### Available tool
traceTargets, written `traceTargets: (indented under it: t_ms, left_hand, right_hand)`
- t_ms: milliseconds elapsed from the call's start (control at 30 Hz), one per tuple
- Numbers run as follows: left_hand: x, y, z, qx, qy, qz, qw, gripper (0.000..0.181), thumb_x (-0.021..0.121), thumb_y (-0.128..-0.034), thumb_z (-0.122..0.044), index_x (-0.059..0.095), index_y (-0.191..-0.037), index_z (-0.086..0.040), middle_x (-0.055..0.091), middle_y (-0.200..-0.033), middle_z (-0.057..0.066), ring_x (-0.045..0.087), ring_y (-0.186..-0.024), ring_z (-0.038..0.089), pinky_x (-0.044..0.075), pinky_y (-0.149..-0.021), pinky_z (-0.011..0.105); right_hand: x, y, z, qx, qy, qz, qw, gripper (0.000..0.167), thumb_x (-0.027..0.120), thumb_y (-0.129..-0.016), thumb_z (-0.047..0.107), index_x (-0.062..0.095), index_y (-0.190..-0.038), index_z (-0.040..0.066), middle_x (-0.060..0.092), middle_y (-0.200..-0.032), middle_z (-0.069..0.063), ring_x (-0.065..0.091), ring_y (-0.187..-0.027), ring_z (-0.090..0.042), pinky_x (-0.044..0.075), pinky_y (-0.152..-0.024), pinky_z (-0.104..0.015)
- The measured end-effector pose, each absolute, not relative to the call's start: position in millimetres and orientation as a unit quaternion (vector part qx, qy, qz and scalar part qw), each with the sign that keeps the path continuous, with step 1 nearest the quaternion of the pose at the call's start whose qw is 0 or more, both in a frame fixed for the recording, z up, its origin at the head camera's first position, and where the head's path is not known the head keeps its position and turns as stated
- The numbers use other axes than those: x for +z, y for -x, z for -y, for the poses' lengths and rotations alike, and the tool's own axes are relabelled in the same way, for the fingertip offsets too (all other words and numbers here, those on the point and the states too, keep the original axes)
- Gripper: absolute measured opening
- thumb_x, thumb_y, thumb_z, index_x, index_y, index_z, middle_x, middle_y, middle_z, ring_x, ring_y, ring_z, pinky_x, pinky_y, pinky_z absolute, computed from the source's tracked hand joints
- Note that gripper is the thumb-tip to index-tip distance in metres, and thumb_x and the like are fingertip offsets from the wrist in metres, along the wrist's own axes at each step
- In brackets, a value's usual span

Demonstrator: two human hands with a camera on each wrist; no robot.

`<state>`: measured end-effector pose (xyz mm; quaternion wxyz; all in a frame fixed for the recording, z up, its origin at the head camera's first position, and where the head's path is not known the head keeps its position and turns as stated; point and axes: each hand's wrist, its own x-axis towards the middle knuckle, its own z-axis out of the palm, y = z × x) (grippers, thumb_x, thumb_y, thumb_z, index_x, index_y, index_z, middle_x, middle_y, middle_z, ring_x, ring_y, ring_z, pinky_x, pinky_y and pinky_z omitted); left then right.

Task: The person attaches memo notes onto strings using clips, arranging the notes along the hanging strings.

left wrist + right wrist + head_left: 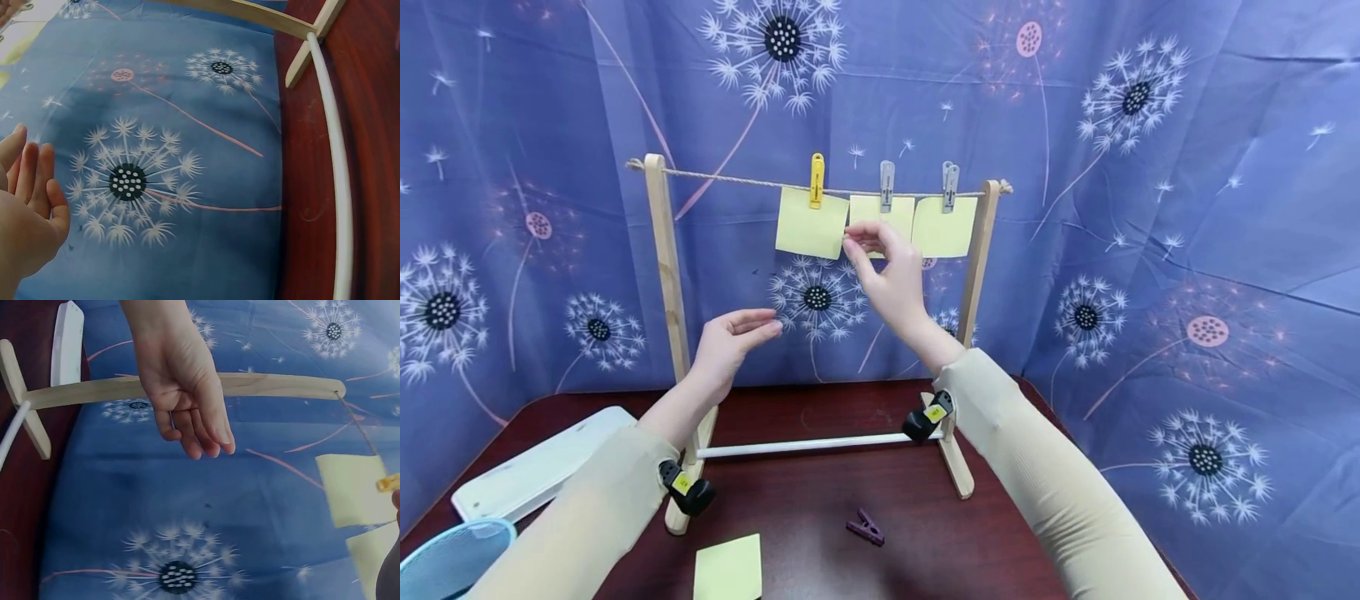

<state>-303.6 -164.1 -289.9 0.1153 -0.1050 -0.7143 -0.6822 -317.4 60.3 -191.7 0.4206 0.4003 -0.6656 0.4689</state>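
Having right hand [898, 279] at edge of leftmost note [808, 229], under yellow clip [817, 182] on rope [722, 177]; cannot tell if pinching. With left hand [724, 346] relaxed, empty. Better straighten lightly, without dislodging clip.

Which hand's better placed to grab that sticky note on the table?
Probably the left hand: it looks empty and is nearer the yellow sticky note, while the right hand is up at the clipped notes.
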Motion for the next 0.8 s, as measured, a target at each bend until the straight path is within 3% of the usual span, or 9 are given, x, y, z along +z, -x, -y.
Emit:
traceTargets:
  t_ms: [267, 467, 667, 800]
  left_hand:
    - [-320.3, 290.6, 167.5, -0.652, 0.113, 0.743, 0.1, 0.043, 0.07, -0.0907, -0.019, 0.061, -0.125, 0.006, 0.073, -0.09, -0.016, 0.069, -0.085, -0.002, 0.046, -0.088, 0.013]
    - [-347.1, 281.6, 173.7, -0.647, 0.1, 0.753, 0.072, 0.043, 0.073, -0.0881, -0.017, 0.063, -0.123, 0.005, 0.074, -0.096, -0.011, 0.068, -0.086, -0.001, 0.046, -0.087, 0.014]
    - [-375.8, 275.3, 180.7, -0.642, 0.093, 0.759, 0.053, 0.042, 0.074, -0.0869, -0.016, 0.063, -0.122, 0.005, 0.075, -0.095, -0.008, 0.068, -0.089, -0.001, 0.046, -0.086, 0.015]
    - [-391.8, 272.7, 185.9, -0.654, 0.088, 0.75, 0.047, 0.04, 0.071, -0.0885, -0.014, 0.062, -0.122, 0.006, 0.075, -0.095, -0.008, 0.069, -0.089, 0.0, 0.049, -0.085, 0.016]
  right_hand:
    - [-243.7, 319.9, -74.6, 0.488, -0.369, 0.682, 0.401, 0.014, 0.066, -0.091, 0.003, 0.066, -0.101, -0.006, 0.072, -0.094, -0.021, 0.069, -0.081, -0.031, 0.056, -0.079, -0.029]
    - [-286.7, 318.8, -84.7, 0.512, -0.34, 0.713, 0.337, 0.016, 0.067, -0.091, 0.007, 0.067, -0.103, -0.004, 0.073, -0.096, -0.02, 0.07, -0.083, -0.031, 0.056, -0.08, -0.032]
    - [-307.2, 295.6, -87.4, 0.524, -0.328, 0.736, 0.276, 0.014, 0.068, -0.088, -0.003, 0.066, -0.099, -0.01, 0.072, -0.093, -0.023, 0.069, -0.082, -0.032, 0.057, -0.078, -0.037]
    - [-318.7, 277.4, -88.0, 0.54, -0.321, 0.738, 0.247, 0.013, 0.068, -0.087, -0.004, 0.066, -0.098, -0.009, 0.071, -0.092, -0.024, 0.069, -0.081, -0.019, 0.056, -0.076, -0.032]
